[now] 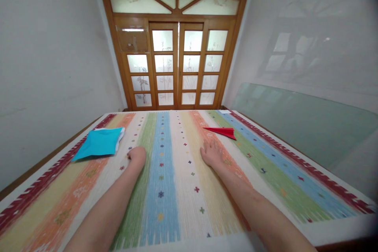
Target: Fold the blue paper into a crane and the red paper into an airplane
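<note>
Left hand (137,154) is curled into a fist, right hand (210,152) laid flat and open; only the striped cloth (165,189) is touched.

Inventory: one red folded paper plane (222,131); one stack of square paper sheets, turquoise on top (99,143), sheet count cannot be told; one striped woven multicoloured cloth (177,189) over the surface; two bare hands, left hand (137,154) and right hand (211,153); one wooden glazed double door (178,67); one pale green glass pane (298,122).
</note>
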`<state>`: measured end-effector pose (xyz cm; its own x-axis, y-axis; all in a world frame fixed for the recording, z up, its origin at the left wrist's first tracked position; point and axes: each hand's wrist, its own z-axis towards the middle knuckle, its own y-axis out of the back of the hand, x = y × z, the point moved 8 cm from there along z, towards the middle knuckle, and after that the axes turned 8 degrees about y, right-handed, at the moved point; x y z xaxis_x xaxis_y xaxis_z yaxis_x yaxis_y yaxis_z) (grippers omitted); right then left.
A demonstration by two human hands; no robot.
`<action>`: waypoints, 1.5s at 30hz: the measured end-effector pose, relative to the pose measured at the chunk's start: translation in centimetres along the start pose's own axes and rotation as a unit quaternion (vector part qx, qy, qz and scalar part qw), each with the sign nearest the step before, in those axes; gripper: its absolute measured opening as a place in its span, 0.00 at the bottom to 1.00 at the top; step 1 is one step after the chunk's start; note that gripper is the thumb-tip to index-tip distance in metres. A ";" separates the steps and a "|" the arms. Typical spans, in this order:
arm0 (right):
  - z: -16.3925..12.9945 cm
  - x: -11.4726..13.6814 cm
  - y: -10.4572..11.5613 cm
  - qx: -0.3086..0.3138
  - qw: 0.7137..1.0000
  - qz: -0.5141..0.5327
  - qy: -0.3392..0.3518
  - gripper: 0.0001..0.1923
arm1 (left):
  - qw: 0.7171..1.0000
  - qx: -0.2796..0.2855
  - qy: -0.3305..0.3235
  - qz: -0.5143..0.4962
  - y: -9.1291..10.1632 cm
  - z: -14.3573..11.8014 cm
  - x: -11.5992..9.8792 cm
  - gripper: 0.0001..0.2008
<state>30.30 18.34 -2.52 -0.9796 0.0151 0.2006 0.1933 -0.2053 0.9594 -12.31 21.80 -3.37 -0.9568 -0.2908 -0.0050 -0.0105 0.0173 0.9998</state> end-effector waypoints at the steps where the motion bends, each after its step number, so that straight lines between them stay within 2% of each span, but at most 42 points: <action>1: 0.7 -1.3 0.2 -0.008 1.000 -0.006 -0.017 0.34 | 1.000 -0.016 0.009 0.001 0.1 0.0 0.0 0.18; 4: 2.7 -4.4 0.4 -0.025 0.998 -0.020 -0.058 0.33 | 0.997 -0.078 -0.001 -0.006 0.7 -0.6 0.4 0.18; 8: 5.1 -6.7 0.4 -0.047 0.994 -0.036 -0.089 0.34 | 0.991 -0.134 -0.001 -0.016 0.9 -1.0 1.4 0.26; 20: 10.0 -9.7 0.7 -0.108 0.985 -0.080 -0.112 0.31 | 0.993 -0.116 -0.005 -0.031 -0.8 0.2 2.2 0.30; 34: 12.0 -11.0 1.4 -0.138 0.979 -0.095 -0.119 0.27 | 0.992 -0.120 -0.004 -0.029 -0.7 -0.4 1.9 0.30; 45: 10.9 -9.7 2.5 -0.150 0.982 -0.101 -0.063 0.20 | 0.992 -0.120 -0.004 -0.037 -0.2 -0.5 1.9 0.29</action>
<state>40.87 28.33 0.14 -0.9780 0.2018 0.0534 -0.0474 -0.4637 0.8847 -13.98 20.75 -3.61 -0.9585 -0.2745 -0.0777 -0.0123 -0.2322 0.9726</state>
